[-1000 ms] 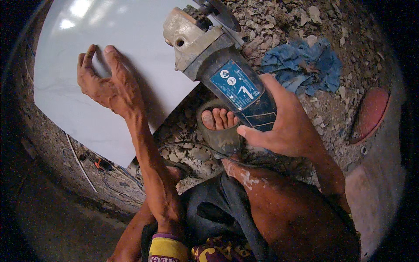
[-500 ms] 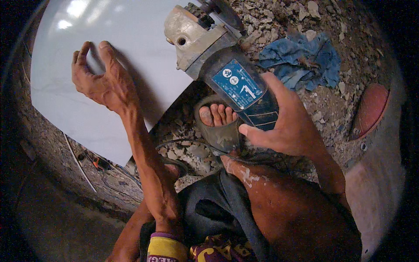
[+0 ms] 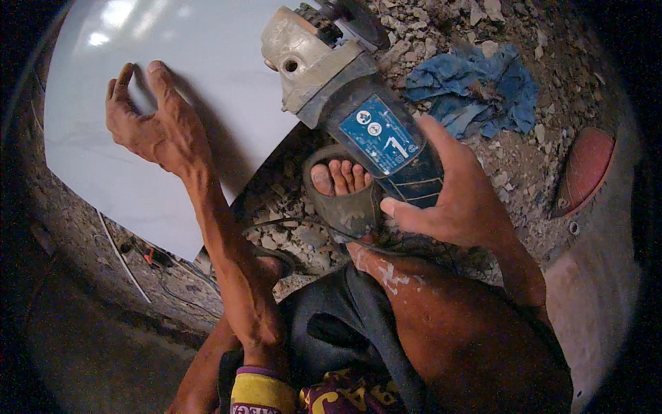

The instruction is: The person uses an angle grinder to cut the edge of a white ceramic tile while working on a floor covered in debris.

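A large glossy white tile [image 3: 103,172] fills the upper left of the head view. My left hand [image 3: 155,117] is over it, fingers curved and apart, holding nothing; whether they touch the surface is hard to tell. My right hand [image 3: 448,193] grips the body of a dusty angle grinder [image 3: 324,76], dark blue with a worn metal head and a blue label. Its dark disc [image 3: 358,21] points up toward the top edge, beside the tile's right side.
Rubble [image 3: 283,241] surrounds my sandalled foot [image 3: 341,200], with a black cord [image 3: 289,221] across it. A crumpled blue cloth [image 3: 476,93] lies upper right, a red curved object [image 3: 586,165] farther right. A white strip [image 3: 121,255] and wires lie lower left.
My left hand has shifted a little up and to the left over the tile. The grinder, held in my right hand, has moved slightly to the right.
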`<state>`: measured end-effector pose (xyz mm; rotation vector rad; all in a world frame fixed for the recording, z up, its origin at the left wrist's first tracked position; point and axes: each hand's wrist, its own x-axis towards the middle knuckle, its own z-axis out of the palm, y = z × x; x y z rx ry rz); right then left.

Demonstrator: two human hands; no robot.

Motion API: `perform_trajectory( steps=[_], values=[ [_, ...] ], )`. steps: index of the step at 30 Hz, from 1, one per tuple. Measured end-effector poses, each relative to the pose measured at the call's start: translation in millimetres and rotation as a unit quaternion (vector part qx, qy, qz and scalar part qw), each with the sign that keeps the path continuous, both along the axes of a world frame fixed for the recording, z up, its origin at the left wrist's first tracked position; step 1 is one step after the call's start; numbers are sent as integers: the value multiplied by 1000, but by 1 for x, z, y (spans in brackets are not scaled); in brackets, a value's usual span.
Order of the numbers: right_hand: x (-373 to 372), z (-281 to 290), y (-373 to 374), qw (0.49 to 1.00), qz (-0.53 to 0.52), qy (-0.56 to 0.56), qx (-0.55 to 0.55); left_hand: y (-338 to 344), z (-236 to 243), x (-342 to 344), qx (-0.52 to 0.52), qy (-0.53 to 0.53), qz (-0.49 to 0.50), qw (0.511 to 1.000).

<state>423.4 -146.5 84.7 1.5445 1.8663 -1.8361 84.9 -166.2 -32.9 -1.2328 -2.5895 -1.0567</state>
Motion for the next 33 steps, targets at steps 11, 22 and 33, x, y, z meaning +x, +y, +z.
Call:
perform_trajectory(
  steps=[11,22,33],
  values=[
    [-8,7,-6,999,12,28,40,-4,23,-8,1,-9,15,1000],
    [-101,12,71,988,-82,109,73,39,55,11,104,-343,24,933],
    [-264,-39,192,962,-40,158,218,144,75,-75,119,-470,-30,874]
  ],
)
